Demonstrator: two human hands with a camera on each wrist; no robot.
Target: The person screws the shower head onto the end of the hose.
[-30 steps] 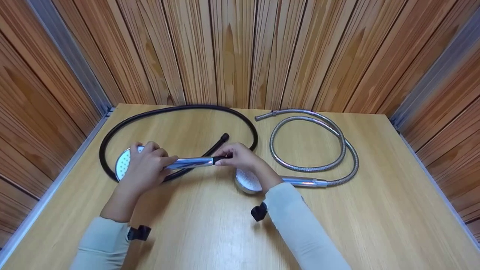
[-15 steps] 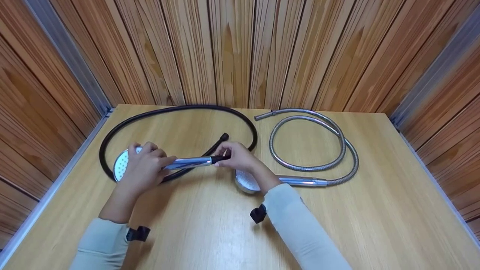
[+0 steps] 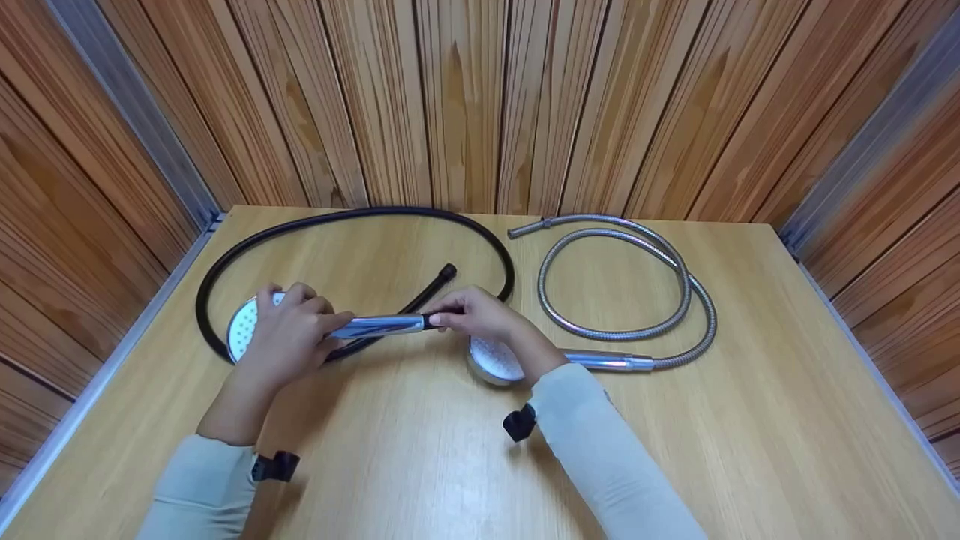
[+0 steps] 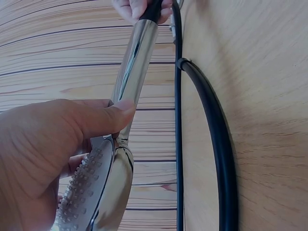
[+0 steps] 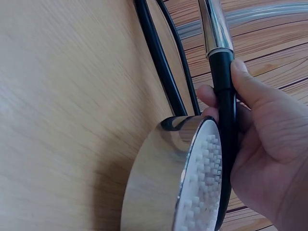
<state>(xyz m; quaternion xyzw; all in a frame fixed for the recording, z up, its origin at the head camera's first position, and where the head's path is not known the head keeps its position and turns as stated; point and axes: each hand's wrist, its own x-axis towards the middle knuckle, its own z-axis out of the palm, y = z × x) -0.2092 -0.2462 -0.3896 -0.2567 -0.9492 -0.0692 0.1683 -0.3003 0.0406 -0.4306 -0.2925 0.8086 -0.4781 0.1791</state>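
My left hand [image 3: 289,334] grips a chrome shower head [image 4: 137,67] around its neck, thumb on the handle and fingers over the nozzle face. The handle points right, raised over the table. At its end my right hand [image 3: 480,315] pinches the black connector [image 5: 221,70] of a black shower hose [image 3: 390,211], right against the handle's rim. From there the hose loops back behind both hands; its free end [image 3: 448,271] lies inside the loop. A second chrome shower head [image 3: 495,361] rests on the table beneath my right wrist, partly hidden by it.
A silver metal hose [image 3: 615,335] joins the second shower head's handle and lies coiled at the back right, its loose end [image 3: 525,229] near the table's back edge. Wood-panelled walls [image 3: 465,105] border the wooden table [image 3: 420,465] at back and sides.
My right hand's fingers have shifted on the black connector, now closer to the handle's end, so less black shows between. My left hand and the shower head have barely moved.
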